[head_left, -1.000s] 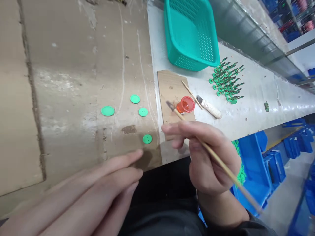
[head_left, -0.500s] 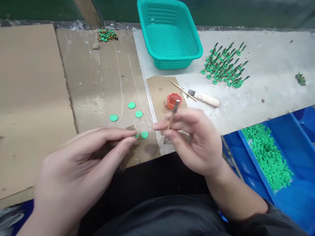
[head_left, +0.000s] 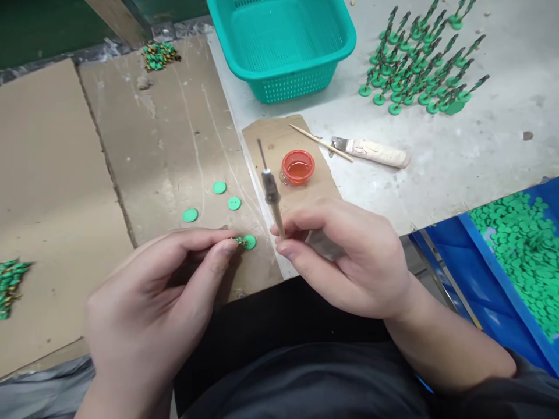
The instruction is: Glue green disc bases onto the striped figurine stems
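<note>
My left hand (head_left: 161, 285) pinches a tiny green-and-brown figurine (head_left: 238, 240) between thumb and forefinger. A round green disc base (head_left: 249, 242) sits at the figurine's outer end. My right hand (head_left: 349, 256) is closed on a thin needle-tipped tool (head_left: 271, 195) with a wooden handle and a dark collar, its needle pointing up. Beyond that hand stands a small red cup (head_left: 297, 167) of amber liquid on a cardboard piece (head_left: 279, 139). Several loose green discs (head_left: 234, 203) lie on the brown board beyond my left hand.
A teal basket (head_left: 292, 75) stands at the back. Rows of upright figurines on green bases (head_left: 419, 64) fill the back right. A scraper (head_left: 375, 152) and a wooden stick (head_left: 321, 142) lie right of the cup. Figurine piles (head_left: 159, 55) lie leftward; a blue bin (head_left: 480, 244) holds many green discs.
My view has shifted, with the table contents appearing larger. The tool in my right hand has tilted left, its needle now upright and away from the cup. My left hand still pinches the figurine.
</note>
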A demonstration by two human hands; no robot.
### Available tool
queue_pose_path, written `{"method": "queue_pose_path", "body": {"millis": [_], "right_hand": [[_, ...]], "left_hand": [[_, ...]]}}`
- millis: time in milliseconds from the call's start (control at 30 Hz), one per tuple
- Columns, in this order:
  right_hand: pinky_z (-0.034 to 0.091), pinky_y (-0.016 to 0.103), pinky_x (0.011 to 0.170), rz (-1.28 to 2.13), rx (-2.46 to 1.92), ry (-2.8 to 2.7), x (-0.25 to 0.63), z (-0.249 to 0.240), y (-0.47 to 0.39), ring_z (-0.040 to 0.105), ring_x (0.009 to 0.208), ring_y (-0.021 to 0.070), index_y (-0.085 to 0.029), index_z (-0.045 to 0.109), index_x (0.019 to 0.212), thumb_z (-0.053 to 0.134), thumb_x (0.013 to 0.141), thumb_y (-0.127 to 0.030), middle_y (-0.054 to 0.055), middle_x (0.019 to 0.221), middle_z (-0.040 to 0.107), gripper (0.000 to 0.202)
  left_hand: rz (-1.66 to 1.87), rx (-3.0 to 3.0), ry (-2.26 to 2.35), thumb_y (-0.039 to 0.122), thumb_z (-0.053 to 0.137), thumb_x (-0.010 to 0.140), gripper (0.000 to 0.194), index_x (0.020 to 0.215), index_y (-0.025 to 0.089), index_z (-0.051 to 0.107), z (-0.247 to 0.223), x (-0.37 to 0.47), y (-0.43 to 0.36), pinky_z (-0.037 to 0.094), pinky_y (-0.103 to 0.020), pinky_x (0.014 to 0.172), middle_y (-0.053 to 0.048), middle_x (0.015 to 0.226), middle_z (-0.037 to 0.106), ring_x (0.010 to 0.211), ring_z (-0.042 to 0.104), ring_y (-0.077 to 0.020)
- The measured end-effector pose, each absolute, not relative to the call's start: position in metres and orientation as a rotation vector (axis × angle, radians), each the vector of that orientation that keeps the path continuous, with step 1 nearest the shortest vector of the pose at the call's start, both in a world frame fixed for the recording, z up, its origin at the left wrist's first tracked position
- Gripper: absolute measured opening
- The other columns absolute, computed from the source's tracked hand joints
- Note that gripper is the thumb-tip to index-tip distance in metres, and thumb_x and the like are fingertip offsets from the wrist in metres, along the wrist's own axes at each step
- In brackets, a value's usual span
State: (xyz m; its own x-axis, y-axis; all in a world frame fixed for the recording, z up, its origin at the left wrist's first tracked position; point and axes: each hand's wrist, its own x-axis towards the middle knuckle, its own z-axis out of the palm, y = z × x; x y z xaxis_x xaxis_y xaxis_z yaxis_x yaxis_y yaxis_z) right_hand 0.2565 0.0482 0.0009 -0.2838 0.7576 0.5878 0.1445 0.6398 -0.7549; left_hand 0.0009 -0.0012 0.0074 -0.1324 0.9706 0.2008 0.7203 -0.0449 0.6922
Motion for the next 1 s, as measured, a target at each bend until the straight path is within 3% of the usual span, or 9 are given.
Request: {"method": "queue_pose_path", "body": {"millis": [200, 367, 567, 1000], "right_hand": [[0.077, 0.031, 0.101, 0.729, -0.738, -1.785, 0.258, 0.002, 0.047, 0.089, 0.108, 0.0161, -0.02, 0.073, 0.124, 0.075, 0.116, -0.014, 0.004, 0.12, 0.092, 0.01], [0.077, 0.029, 0.101, 0.733, -0.728, -1.783, 0.258, 0.001, 0.048, 0.089, 0.107, 0.0154, -0.018, 0.074, 0.124, 0.076, 0.116, -0.015, 0.005, 0.119, 0.092, 0.009], [0.079, 0.035, 0.096, 0.726, -0.749, -1.802, 0.258, 0.002, 0.048, 0.089, 0.103, 0.018, -0.024, 0.074, 0.125, 0.076, 0.116, -0.018, 0.003, 0.12, 0.092, 0.01], [0.075, 0.028, 0.095, 0.779, -0.822, -1.884, 0.268, 0.01, 0.043, 0.087, 0.099, 0.0155, -0.024, 0.077, 0.118, 0.079, 0.114, -0.02, 0.0, 0.112, 0.09, 0.006]], "left_hand": [[0.988, 1.816, 1.846, 0.041, 0.09, 0.104, 0.011, 0.114, 0.038, 0.093, 0.009, 0.004, 0.003, 0.069, -0.044, 0.102, 0.002, 0.111, 0.092, 0.098, 0.087, -0.024], [0.977, 1.832, 1.86, 0.041, 0.09, 0.104, 0.009, 0.112, 0.038, 0.093, 0.01, 0.002, 0.004, 0.068, -0.04, 0.096, 0.004, 0.109, 0.091, 0.097, 0.086, -0.0218], [0.949, 1.902, 1.833, 0.039, 0.09, 0.105, 0.006, 0.111, 0.039, 0.092, 0.014, 0.003, 0.004, 0.067, -0.036, 0.096, 0.008, 0.105, 0.09, 0.091, 0.083, -0.0166], [0.942, 2.091, 1.74, 0.032, 0.089, 0.106, 0.001, 0.106, 0.032, 0.089, 0.018, 0.01, 0.004, 0.067, -0.031, 0.093, 0.006, 0.1, 0.089, 0.087, 0.08, -0.0144]]}}
